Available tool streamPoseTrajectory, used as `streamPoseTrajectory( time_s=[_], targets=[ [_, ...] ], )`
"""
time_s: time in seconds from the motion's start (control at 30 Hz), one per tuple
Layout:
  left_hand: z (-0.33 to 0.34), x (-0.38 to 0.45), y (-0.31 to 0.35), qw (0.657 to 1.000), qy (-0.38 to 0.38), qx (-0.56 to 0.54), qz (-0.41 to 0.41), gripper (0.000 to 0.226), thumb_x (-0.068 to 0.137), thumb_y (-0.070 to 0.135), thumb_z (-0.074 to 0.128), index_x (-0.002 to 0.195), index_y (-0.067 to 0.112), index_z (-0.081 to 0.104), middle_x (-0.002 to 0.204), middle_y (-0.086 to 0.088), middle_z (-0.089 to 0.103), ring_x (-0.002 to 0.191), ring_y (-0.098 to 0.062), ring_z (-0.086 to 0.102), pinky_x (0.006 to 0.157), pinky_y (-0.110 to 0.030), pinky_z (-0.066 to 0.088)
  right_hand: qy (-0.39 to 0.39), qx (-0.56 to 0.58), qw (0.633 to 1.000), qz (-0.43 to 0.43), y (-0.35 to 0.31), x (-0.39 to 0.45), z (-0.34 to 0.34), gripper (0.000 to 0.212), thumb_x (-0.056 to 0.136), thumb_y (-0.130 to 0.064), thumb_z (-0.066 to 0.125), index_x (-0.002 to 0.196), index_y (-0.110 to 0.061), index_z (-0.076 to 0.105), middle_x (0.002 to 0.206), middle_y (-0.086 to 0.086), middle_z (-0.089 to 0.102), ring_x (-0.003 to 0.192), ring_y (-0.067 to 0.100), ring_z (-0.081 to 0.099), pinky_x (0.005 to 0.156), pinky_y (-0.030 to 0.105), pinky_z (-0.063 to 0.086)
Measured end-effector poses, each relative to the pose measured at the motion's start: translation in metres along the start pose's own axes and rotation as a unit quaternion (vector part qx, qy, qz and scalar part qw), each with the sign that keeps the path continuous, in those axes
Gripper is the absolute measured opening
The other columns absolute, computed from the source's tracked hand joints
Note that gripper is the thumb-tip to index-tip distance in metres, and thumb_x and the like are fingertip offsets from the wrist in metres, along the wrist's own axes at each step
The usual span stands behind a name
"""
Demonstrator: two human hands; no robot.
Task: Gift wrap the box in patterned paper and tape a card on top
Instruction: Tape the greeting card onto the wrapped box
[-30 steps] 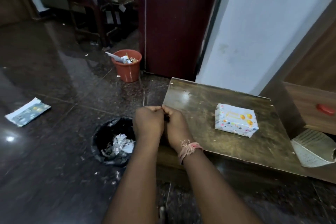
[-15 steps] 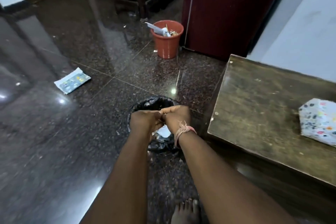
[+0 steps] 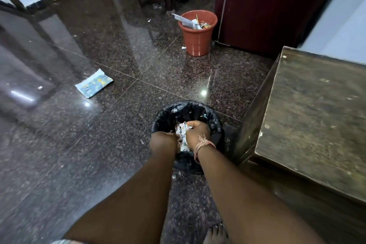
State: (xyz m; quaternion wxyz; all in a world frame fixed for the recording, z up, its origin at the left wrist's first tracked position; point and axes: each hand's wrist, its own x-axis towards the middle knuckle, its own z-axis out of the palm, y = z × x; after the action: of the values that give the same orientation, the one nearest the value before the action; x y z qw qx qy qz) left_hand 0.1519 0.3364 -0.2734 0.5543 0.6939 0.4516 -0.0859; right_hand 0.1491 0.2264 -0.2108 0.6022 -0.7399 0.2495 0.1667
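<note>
Patterned paper scrap (image 3: 93, 83) lies on the floor, far left. Your left hand (image 3: 163, 141) and right hand (image 3: 198, 133) meet over the black-lined bin (image 3: 214, 123), fingers curled, pinching crumpled offcuts (image 3: 182, 130) directly beneath. Wrapped box out of view.

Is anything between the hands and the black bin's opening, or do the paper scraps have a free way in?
Nothing visible blocks it. Both the left hand and the right hand are over the black-lined bin, with the patterned paper scraps between them, directly above the open mouth.
</note>
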Motion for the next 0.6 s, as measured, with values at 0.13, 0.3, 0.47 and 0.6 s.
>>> streamPoseTrajectory(
  time_s=[0.13,0.3,0.47,0.6],
  targets=[
    [-0.007,-0.051,0.025,0.994,-0.01,0.074,0.077,0.012,0.081,0.019,0.069,0.079,0.019,0.081,0.08,-0.011,0.078,0.08,-0.034,0.075,0.077,-0.045,0.064,0.01,-0.003,1.0,-0.011,-0.003,-0.017,-0.002,0.024,0.092,0.005,0.05,0.099,-0.009,0.068,0.12,0.014,0.069,0.108,0.031,0.065,0.089,0.034,0.055],
    [-0.02,-0.106,0.06,0.99,-0.022,0.044,0.133,0.02,0.091,0.009,0.06,0.091,0.014,0.079,0.084,-0.013,0.075,0.082,-0.032,0.07,0.076,-0.042,0.061,-0.007,-0.018,0.999,-0.03,-0.044,-0.05,-0.017,0.023,0.092,0.004,0.051,0.094,-0.008,0.071,0.101,0.012,0.07,0.104,0.031,0.066,0.095,0.045,0.056],
    [-0.046,-0.158,0.089,0.983,-0.019,0.022,0.179,0.018,0.089,0.008,0.058,0.087,0.003,0.075,0.088,-0.027,0.074,0.08,-0.04,0.07,0.071,-0.042,0.056,-0.044,-0.047,0.994,-0.092,-0.088,-0.106,-0.049,0.018,0.091,0.005,0.051,0.091,0.002,0.069,0.096,0.018,0.07,0.096,0.032,0.065,0.092,0.042,0.056],
    [-0.039,-0.235,0.114,0.971,-0.023,-0.005,0.236,0.019,0.094,0.012,0.058,0.086,0.018,0.074,0.077,-0.006,0.073,0.074,-0.029,0.07,0.074,-0.045,0.062,0.02,-0.086,0.979,-0.181,-0.11,-0.154,-0.111,0.022,0.09,-0.004,0.055,0.083,-0.012,0.075,0.091,0.008,0.075,0.09,0.026,0.07,0.084,0.035,0.058]
  ],
)
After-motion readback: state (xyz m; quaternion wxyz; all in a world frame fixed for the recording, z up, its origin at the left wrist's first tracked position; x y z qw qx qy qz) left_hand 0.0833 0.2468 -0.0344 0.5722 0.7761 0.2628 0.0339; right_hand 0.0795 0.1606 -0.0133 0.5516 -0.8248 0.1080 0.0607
